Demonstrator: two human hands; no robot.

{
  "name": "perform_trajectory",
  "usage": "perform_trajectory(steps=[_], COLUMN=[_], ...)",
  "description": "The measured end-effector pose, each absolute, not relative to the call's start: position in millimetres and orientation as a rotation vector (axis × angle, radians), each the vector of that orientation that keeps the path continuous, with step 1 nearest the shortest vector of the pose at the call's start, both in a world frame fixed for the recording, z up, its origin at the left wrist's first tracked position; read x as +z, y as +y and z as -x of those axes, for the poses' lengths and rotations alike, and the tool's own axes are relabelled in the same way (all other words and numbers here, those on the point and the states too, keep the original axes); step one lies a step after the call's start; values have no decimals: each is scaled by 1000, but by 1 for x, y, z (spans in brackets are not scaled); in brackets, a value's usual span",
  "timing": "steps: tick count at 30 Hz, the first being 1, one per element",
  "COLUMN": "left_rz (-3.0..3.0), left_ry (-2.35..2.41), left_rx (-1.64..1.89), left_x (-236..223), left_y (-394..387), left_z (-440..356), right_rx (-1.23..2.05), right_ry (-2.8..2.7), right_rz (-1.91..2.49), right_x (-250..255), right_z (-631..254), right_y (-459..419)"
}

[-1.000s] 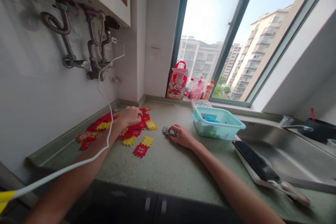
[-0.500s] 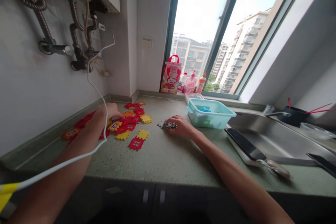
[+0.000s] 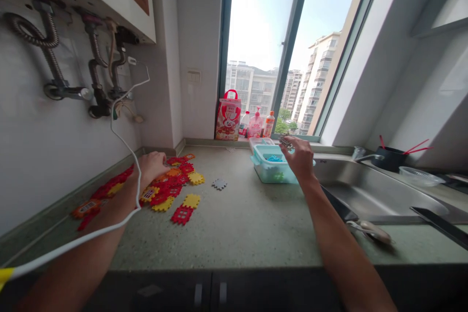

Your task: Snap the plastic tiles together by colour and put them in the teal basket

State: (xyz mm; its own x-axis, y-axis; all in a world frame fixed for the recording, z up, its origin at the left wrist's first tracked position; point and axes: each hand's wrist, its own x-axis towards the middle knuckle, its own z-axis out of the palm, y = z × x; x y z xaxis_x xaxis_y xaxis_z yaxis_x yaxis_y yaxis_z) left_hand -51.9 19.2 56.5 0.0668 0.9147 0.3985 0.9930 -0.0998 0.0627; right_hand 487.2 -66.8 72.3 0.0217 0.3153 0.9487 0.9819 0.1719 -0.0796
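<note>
My right hand (image 3: 300, 156) is raised over the right side of the light-blue plastic tub (image 3: 272, 170), closed on grey interlocking toy tiles (image 3: 286, 142). Inside the tub lie blue pieces (image 3: 274, 159), and green shows through its wall. My left hand (image 3: 150, 168) rests at the back of a pile of red, yellow and orange toy tiles (image 3: 171, 187), its fingers curled and their tips hidden. A single grey tile (image 3: 219, 184) lies flat between the pile and the tub. In front of the pile, a yellow tile (image 3: 191, 201) touches a red window tile (image 3: 181, 215).
A white cable (image 3: 136, 170) hangs across my left forearm. Right of the tub are a steel sink (image 3: 351, 190), a black phone-like slab (image 3: 338, 204) and a black pot (image 3: 389, 161). A red-and-white bag (image 3: 228, 119) and bottles (image 3: 255, 124) line the windowsill.
My right hand has lifted the grey tiles off the counter and carried them right, over the tub. One grey tile stays on the counter. My left hand remains at the pile.
</note>
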Motion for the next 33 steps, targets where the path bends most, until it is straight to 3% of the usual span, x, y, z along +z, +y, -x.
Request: perform_trajectory(steps=[6,12,17,21,26,33], left_rz=[2265,2510,2636,2668,2781,3025], left_ry=[-1406,-919,-717,-776,-839,-769], left_rx=[-797,-915,-862,-876,-925,-610], left_x=[49,30,17,12,5,1], left_y=[-5,-20,-24,-25,-24,-28], left_z=[3,-46,-70,-79,-82,-84], right_rx=[-818,-577,-796,-601,-307,-97], right_ry=[-1412,-1428,-1606,-1962,-2192,-2294], right_rz=[1504,1973,1452,1070,971,1038], right_x=[63,64,75,61,20,-9], right_z=[-511,-509,-462,-395,-337,-327], right_y=[-60,-65,-74,-75,-70,-57])
